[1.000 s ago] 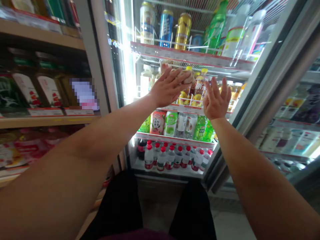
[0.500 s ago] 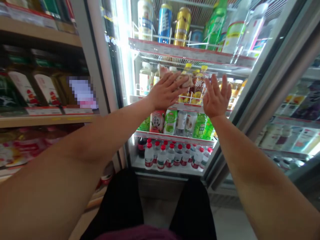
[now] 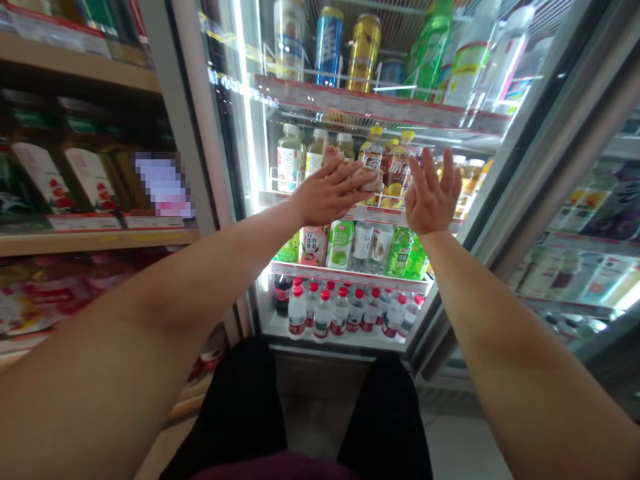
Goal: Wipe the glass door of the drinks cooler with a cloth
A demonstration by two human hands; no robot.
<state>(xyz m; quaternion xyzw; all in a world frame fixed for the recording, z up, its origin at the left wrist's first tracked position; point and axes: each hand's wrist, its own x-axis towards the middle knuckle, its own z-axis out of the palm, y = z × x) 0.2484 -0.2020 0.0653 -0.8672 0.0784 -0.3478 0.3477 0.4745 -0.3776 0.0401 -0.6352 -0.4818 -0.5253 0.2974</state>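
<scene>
My left hand (image 3: 327, 193) lies flat with its fingers stretched to the right, pressing a crumpled pale cloth (image 3: 373, 179) against the glass door (image 3: 227, 127) of a lit drinks fridge. Part of the cloth sticks out above the knuckles; the rest is hidden under the fingers. To the right, my right hand (image 3: 433, 197) holds nothing; its fingers are spread and point upward, and it appears to rest on the same glass. Behind the hands stand bottles with yellow caps (image 3: 397, 163) on the middle shelf.
Cans (image 3: 364, 53) and a green bottle (image 3: 433, 50) fill the top shelf. Small red-capped water bottles (image 3: 341, 312) stand at the bottom. A metal door frame (image 3: 555, 153) slants along the right. At the left, a wooden shelf (image 3: 100, 241) carries large bottles.
My left hand has slid slightly down the glass with the cloth beneath it. My right hand has stayed nearly in place.
</scene>
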